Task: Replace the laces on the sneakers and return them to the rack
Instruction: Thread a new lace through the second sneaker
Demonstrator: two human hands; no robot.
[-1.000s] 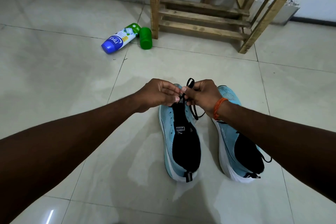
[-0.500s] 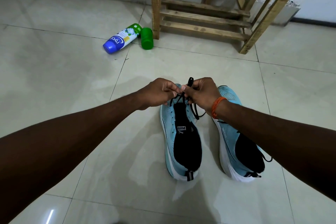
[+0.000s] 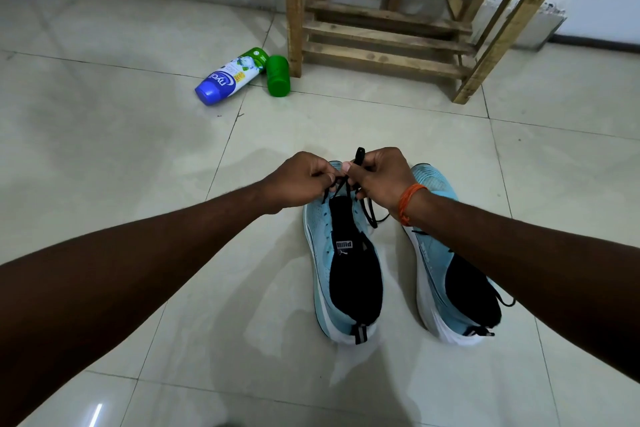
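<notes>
At frame centre, the left hand [image 3: 300, 180] and right hand [image 3: 380, 177] each pinched the black lace [image 3: 367, 210] with curled fingers over the left sneaker [image 3: 320, 246]. The wooden rack [image 3: 398, 35] stood at upper right

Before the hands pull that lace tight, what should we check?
1. Left hand pinches the lace: ok.
2. Right hand grips the lace: ok.
3. Sneaker being laced sits flat on the floor: ok.
4. Lace through the front eyelets: cannot tell, the hands hide them.
5. Other sneaker fully laced: cannot tell, the arm covers it.
6. Sneakers back on the rack: not ok, both are on the floor.
</notes>
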